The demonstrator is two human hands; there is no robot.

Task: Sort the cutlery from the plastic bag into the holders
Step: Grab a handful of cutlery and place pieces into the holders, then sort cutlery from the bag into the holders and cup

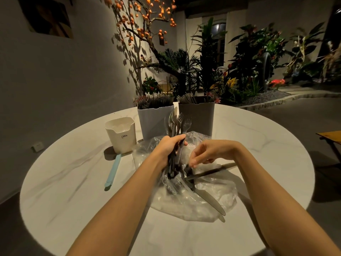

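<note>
Cutlery for sorting lies mostly on the crumpled plastic bag [193,202], which is spread across the middle of the round white table [64,182] in front of me. Beyond the bag stand two tall holders side by side, a pale grey holder [155,122] and a dark grey holder [200,117], both already bristling with dark utensils; a smaller cream holder [121,134] sits to their left. A light blue utensil [112,171] lies on the table near the cream one. My left hand [170,146] clenches a bundle of forks and knives [178,126], tines up. My right hand [208,152] hovers over the bag, fingers loosely curled; whether it pinches anything I cannot tell. Loose knives [208,198] rest on the plastic.
</note>
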